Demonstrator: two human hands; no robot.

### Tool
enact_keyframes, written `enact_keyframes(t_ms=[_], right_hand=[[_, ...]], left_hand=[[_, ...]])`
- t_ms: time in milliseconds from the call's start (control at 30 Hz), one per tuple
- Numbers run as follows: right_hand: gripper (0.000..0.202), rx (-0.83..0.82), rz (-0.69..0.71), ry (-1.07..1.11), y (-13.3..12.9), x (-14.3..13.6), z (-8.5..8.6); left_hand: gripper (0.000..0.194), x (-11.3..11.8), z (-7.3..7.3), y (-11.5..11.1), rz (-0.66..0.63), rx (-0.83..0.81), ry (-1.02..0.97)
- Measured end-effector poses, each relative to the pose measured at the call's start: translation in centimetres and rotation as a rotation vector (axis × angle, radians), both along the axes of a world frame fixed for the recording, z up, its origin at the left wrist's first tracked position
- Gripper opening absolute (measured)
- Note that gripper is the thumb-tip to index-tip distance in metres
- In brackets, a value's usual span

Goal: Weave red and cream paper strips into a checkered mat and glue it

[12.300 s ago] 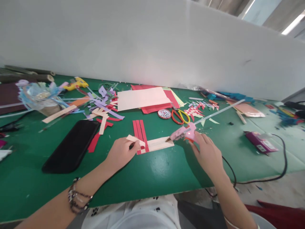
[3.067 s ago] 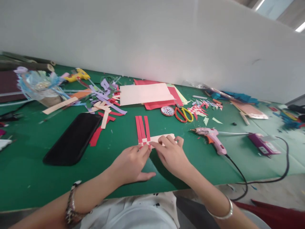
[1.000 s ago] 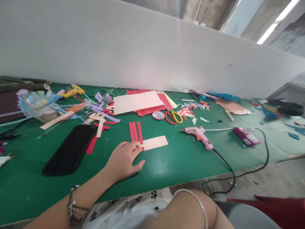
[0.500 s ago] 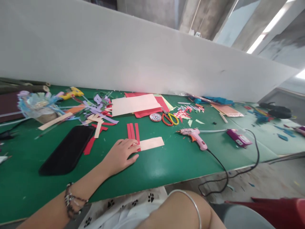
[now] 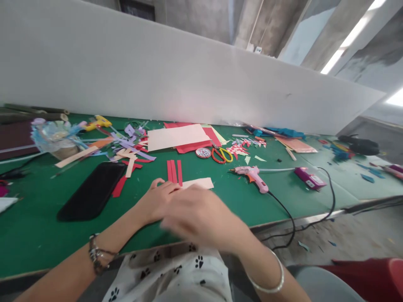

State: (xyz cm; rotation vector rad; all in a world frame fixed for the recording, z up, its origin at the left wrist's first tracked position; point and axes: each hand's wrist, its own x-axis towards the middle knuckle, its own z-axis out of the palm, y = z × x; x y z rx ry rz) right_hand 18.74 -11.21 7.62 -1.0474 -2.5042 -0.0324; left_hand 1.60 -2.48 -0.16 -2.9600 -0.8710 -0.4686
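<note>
My left hand lies on the green table, its fingers resting on the lower ends of several red paper strips. A pale cream paper strip lies crosswise there, its left part covered by my hands. My right hand is in front of my left, smeared by motion, overlapping its fingertips in view. Whether it touches the strips or holds anything cannot be made out. Beyond lie a cream paper sheet on red sheets, and scissors with red and yellow handles.
A pink glue gun with its cord lies to the right, near a purple box. To the left are a black phone, coloured paper strips and a yellow glue gun. A white partition stands behind.
My right hand has come up from the lap over the table edge to beside my left hand. My left hand stays on the paper strips; the view has shifted slightly.
</note>
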Motion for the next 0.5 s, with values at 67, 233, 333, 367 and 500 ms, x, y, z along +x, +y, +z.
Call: enact_keyframes(t_ms=[67, 233, 333, 367, 500], right_hand=[[0.027, -0.081, -0.234, 0.090, 1.6, 1.9, -1.7], [0.032, -0.154, -0.553, 0.073, 3.5, 4.9, -7.0], [0.036, -0.184, -0.538, 0.064, 3.4, 4.6, -8.4], [0.037, -0.190, -0.545, 0.072, 3.4, 4.5, -8.5], [0.032, -0.266, -0.582, 0.143, 3.8, 4.3, -8.5]], left_hand=[[0.036, 0.0, 0.1, -0.2, 0.003, -0.020, -0.020], [0.037, 0.0, 0.5, -0.4, 0.010, -0.111, -0.098], [0.035, 0.0, 0.6, -0.3, 0.021, -0.163, -0.191], [0.033, -0.1, 0.7, -0.2, 0.043, -0.171, -0.227], [0.019, -0.6, 0.9, 0.3, 0.150, -0.197, -0.324]])
